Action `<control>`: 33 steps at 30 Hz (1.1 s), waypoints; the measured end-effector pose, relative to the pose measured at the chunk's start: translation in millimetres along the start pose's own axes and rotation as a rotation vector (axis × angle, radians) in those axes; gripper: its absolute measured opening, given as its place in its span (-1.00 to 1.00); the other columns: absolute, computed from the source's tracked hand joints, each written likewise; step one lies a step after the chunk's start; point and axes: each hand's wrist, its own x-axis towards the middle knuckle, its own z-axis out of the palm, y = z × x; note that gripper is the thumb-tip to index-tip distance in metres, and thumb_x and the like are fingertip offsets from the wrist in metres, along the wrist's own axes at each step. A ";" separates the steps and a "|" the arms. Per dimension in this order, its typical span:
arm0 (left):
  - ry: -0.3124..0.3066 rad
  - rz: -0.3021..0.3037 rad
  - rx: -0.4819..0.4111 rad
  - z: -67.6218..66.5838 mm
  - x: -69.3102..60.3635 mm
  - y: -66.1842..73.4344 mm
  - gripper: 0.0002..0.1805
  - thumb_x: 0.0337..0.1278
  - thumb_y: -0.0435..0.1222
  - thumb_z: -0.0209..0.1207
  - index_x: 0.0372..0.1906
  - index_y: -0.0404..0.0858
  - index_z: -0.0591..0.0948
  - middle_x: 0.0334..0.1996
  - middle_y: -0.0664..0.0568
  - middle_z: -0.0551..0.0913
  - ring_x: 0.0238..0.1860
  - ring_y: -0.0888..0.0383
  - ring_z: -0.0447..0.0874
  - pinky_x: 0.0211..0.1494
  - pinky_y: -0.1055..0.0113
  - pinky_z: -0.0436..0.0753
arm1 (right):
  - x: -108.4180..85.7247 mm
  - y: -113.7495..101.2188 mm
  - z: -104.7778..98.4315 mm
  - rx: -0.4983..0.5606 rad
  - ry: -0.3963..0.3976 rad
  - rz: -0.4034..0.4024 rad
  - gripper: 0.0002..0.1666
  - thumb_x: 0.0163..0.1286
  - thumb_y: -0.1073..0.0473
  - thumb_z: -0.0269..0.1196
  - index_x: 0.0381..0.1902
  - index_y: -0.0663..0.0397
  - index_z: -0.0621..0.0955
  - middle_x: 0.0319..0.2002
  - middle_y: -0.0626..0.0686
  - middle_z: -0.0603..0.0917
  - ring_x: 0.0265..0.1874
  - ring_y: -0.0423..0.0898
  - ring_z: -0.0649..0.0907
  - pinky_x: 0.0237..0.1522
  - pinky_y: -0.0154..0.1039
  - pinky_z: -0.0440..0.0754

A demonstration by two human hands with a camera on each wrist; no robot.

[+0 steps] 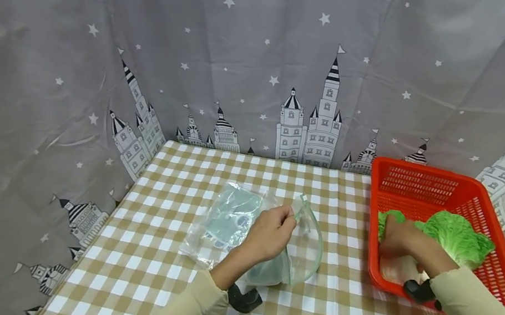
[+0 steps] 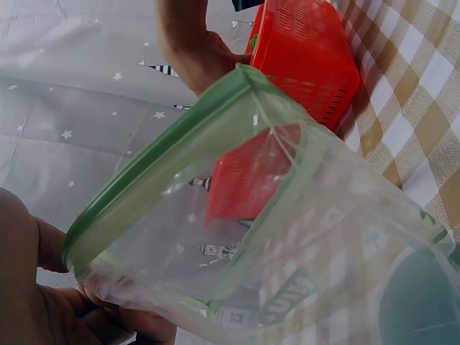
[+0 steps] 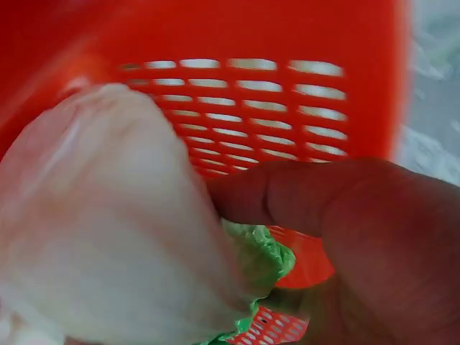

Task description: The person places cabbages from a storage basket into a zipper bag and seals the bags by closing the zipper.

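A clear zip bag with a green rim point(image 1: 313, 247) stands open on the checked cloth; my left hand point(image 1: 269, 234) pinches its edge. In the left wrist view the bag's mouth point(image 2: 165, 154) gapes wide, with fingers point(image 2: 108, 309) at its lower corner. My right hand point(image 1: 402, 240) is down inside the red basket point(image 1: 432, 171), gripping a leafy vegetable. In the right wrist view the pale, thick end of that vegetable point(image 3: 122, 223) lies against the thumb point(image 3: 287, 194), green leaf edges beside it. Another green leafy head point(image 1: 459, 236) lies to the right in the basket.
A clear plastic packet with pale green contents point(image 1: 232, 213) lies flat behind and left of my left hand. The basket stands at the table's right side. A grey curtain point(image 1: 256, 23) with stars and castles hangs behind the table point(image 1: 136, 272).
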 end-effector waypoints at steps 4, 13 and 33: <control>0.002 0.004 0.001 -0.7 -0.5 0.8 -0.76 0.20 -0.30 -0.13 -0.57 -0.14 0.41 -0.73 0.14 0.35 -0.69 0.22 0.30 -0.66 0.39 0.26 | -10.7 8.4 -7.4 0.081 0.064 -0.049 0.03 0.15 0.17 0.24 0.38 0.45 -0.07 0.06 0.77 0.15 -0.33 0.44 0.54 -0.74 0.02 0.59; 0.037 0.023 0.010 -2.2 3.4 -0.1 -0.77 0.17 -0.30 -0.11 -0.59 -0.13 0.41 -0.73 0.17 0.34 -0.67 0.22 0.32 -0.62 0.37 0.29 | -37.6 13.8 -25.8 0.278 0.210 -0.156 0.11 0.28 0.13 0.23 0.47 0.45 -0.18 0.17 0.63 0.23 -0.35 0.16 0.60 -0.57 -0.08 0.63; 0.035 -0.005 -0.049 -4.6 4.1 -3.6 -0.75 0.22 -0.31 -0.14 -0.55 -0.16 0.46 -0.74 0.13 0.37 -0.67 0.20 0.33 -0.62 0.36 0.30 | -60.7 3.0 -21.6 1.421 0.401 -0.355 -0.04 0.41 0.29 0.19 0.58 -0.14 -0.06 0.13 -0.01 0.26 -0.05 -0.17 0.47 -0.27 -0.33 0.66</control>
